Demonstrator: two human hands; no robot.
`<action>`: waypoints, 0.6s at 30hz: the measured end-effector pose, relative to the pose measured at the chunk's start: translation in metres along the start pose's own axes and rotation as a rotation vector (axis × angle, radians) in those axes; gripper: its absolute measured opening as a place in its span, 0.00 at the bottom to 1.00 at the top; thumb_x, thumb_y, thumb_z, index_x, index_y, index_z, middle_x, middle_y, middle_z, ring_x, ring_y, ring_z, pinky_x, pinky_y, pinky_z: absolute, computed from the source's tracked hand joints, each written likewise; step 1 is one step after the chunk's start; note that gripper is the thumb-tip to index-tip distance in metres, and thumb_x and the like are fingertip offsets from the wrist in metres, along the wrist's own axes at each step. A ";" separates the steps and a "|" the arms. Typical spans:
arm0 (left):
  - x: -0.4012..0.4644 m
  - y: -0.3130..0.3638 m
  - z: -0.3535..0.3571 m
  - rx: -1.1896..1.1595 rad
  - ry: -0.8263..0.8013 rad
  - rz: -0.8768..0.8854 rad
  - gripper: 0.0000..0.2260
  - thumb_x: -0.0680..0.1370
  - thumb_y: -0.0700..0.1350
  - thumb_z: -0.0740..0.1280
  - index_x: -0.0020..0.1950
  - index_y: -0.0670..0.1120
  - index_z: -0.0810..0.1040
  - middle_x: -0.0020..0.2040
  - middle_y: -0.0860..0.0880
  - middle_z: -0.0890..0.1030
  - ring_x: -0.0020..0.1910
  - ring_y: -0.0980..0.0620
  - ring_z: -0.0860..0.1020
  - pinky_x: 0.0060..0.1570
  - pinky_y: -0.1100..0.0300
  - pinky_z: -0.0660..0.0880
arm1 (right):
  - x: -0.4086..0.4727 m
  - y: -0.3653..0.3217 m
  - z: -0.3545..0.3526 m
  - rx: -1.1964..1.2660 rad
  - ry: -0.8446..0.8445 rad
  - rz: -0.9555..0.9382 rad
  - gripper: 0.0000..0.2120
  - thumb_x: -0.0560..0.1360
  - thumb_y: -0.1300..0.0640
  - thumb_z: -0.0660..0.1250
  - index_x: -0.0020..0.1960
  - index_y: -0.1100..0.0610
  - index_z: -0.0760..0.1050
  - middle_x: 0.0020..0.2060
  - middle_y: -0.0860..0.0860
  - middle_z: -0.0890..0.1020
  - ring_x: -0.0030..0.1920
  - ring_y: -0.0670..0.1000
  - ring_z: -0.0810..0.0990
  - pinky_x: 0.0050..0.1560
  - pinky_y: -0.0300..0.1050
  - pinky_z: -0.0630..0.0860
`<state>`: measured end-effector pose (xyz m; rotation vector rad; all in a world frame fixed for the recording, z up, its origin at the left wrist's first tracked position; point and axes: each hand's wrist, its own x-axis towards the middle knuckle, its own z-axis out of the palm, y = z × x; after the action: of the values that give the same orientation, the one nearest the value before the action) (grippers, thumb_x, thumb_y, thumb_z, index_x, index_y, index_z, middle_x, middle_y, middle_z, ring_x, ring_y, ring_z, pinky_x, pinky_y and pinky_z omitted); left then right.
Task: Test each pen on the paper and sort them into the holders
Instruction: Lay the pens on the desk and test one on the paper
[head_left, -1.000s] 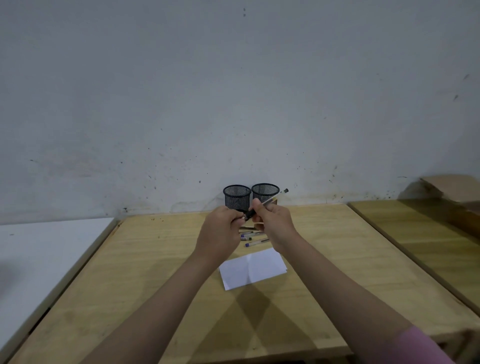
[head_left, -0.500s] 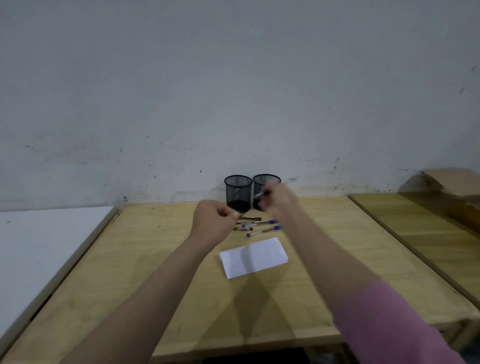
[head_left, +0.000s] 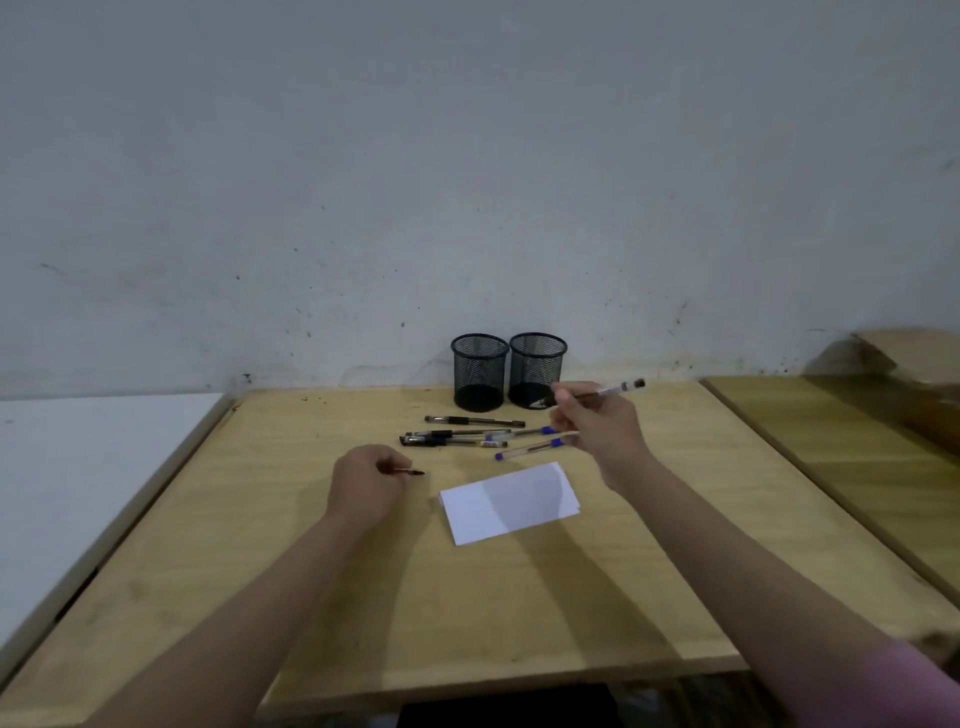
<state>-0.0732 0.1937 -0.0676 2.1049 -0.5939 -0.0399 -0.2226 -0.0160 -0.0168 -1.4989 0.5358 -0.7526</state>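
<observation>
My right hand (head_left: 597, 426) holds an uncapped black pen (head_left: 618, 387) above the table, tip pointing left toward the right mesh holder (head_left: 537, 370). My left hand (head_left: 366, 486) rests on the wood, fingers closed on the pen's black cap (head_left: 410, 472). The left mesh holder (head_left: 479, 371) stands beside the right one at the wall; both look empty. Several pens (head_left: 457, 436), black-capped and blue-capped, lie in a loose row in front of the holders. A folded white paper (head_left: 511, 501) lies between my hands, nearer my right forearm.
The wooden table (head_left: 311, 597) ends at the wall behind the holders. A white surface (head_left: 78, 467) adjoins it on the left, another wooden table (head_left: 857, 441) on the right, with a brown cardboard piece (head_left: 904, 351) at the far right.
My hands were together in front of the holders pulling the cap off the pen. They have separated: the left dropped to the table with the cap, the right moved right with the pen.
</observation>
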 end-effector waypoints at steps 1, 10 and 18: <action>-0.001 -0.002 0.003 0.006 -0.019 0.012 0.06 0.69 0.34 0.70 0.42 0.44 0.83 0.43 0.46 0.83 0.42 0.53 0.78 0.46 0.63 0.71 | -0.002 0.004 0.003 -0.044 -0.042 -0.033 0.05 0.77 0.61 0.65 0.48 0.54 0.79 0.34 0.52 0.82 0.31 0.44 0.80 0.35 0.39 0.75; -0.028 0.006 0.010 -0.081 -0.015 0.194 0.09 0.71 0.43 0.71 0.50 0.47 0.80 0.48 0.53 0.79 0.48 0.58 0.75 0.46 0.69 0.70 | -0.002 0.039 0.012 -0.439 -0.376 -0.329 0.05 0.76 0.63 0.66 0.50 0.56 0.78 0.44 0.53 0.83 0.47 0.47 0.82 0.48 0.42 0.77; -0.042 0.007 0.026 -0.003 -0.160 0.232 0.12 0.71 0.41 0.71 0.54 0.49 0.80 0.48 0.54 0.78 0.48 0.56 0.76 0.44 0.74 0.68 | -0.005 0.061 0.012 -0.795 -0.497 -0.444 0.08 0.73 0.54 0.69 0.51 0.50 0.76 0.46 0.48 0.82 0.46 0.49 0.79 0.47 0.51 0.77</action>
<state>-0.1193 0.1880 -0.0847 2.0296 -0.9296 -0.0778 -0.2107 -0.0087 -0.0778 -2.5079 0.1020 -0.4705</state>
